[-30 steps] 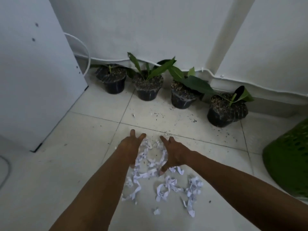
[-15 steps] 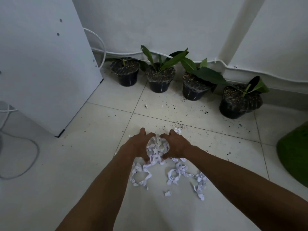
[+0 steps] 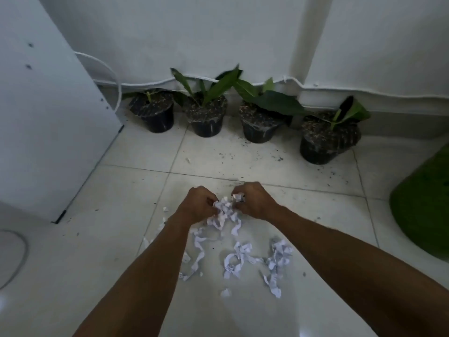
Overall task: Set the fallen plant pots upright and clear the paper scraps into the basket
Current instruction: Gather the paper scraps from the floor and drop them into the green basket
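Note:
Several black plant pots stand upright in a row along the wall: the leftmost pot [image 3: 155, 115], a second pot [image 3: 206, 117], a third pot [image 3: 261, 124], and the rightmost pot [image 3: 323, 139], which leans a little. My left hand [image 3: 199, 205] and my right hand [image 3: 255, 201] are pressed together on the floor, both closed around a bunch of white paper scraps [image 3: 226, 210]. More loose paper scraps [image 3: 277, 259] lie on the tiles nearer to me. The green basket [image 3: 425, 203] sits at the right edge, partly cut off.
A white cabinet [image 3: 48, 117] stands at the left. White cables [image 3: 107, 66] run along the wall base, and a grey cable [image 3: 17, 259] loops on the floor at far left. Spilled soil specks [image 3: 255, 154] dot the tiles before the pots.
My hands went from spread open over the scraps to drawn together and closed around a gathered bunch. Strips now trail from the bunch toward me.

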{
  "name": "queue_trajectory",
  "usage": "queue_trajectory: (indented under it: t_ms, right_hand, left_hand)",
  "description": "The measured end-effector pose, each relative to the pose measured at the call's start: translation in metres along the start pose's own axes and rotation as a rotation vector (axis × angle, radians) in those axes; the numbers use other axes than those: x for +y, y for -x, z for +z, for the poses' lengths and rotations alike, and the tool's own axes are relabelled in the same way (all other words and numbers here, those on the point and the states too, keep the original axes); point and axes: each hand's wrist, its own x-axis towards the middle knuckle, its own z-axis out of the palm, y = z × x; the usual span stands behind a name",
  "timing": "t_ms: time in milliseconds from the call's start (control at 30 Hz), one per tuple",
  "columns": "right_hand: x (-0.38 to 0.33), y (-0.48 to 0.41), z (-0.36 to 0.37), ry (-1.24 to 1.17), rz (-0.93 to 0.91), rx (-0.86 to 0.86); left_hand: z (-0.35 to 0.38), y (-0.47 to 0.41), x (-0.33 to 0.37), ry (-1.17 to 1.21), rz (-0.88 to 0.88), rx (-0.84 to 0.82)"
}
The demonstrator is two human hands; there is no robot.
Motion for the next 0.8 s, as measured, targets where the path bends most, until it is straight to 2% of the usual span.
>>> queue_trajectory:
  t_ms: [167,333,500,600,700,800]
  right_hand:
    - [-0.003,0.017,-0.042,-0.060,0.052,0.143]
    - [-0.003,0.032,-0.116,-0.072,0.062,0.338]
    - [0.006,0.074,-0.208,-0.066,0.079,0.614]
    - [0.020,0.114,-0.270,0.043,0.143,0.775]
    - [0.045,0.163,-0.320,-0.010,0.225,0.883]
    - [0.075,0.214,-0.357,0.103,0.334,0.939]
  left_hand:
    - [-0.007,-0.006,0.043,0.081,0.054,0.030]
    - [-0.046,-0.039,0.119,0.249,0.146,0.154]
    - [-0.071,-0.065,0.219,0.339,0.353,0.157]
    - [-0.072,-0.076,0.291,0.365,0.487,0.173]
    - [-0.059,-0.079,0.367,0.441,0.602,0.129]
    - [-0.035,-0.077,0.443,0.512,0.677,0.074]
